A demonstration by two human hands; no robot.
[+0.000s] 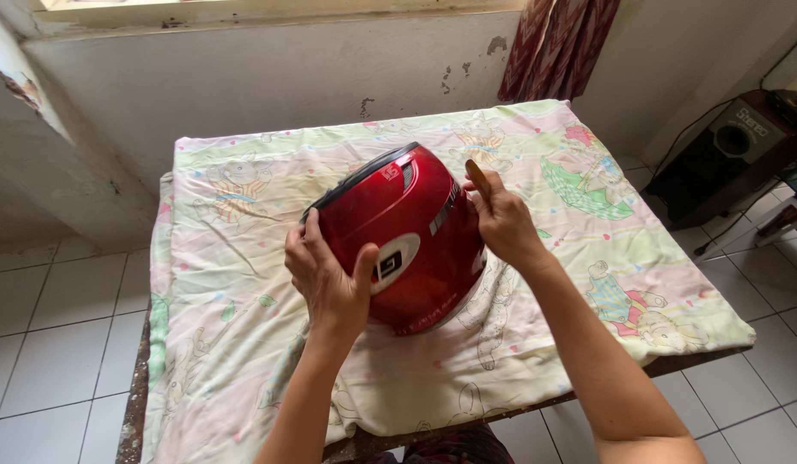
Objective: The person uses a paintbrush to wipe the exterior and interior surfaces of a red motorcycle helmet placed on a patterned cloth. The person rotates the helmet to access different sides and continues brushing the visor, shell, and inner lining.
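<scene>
Glossy red domed helmet mid-table on the cartoon-print cloth, tilted, between my hands: left hand clasps its near-left side, right hand pinches a small brown object at its right edge.

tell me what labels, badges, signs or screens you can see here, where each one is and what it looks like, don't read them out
Oval badge: on the red helmet, beside the left hand; white oval with a dark square emblem.
Small mark: near the helmet's top edge; pale lettering on red.
Speaker label: on the black speaker box at the right wall; pale lettering on black.
No screens or signs.
</scene>
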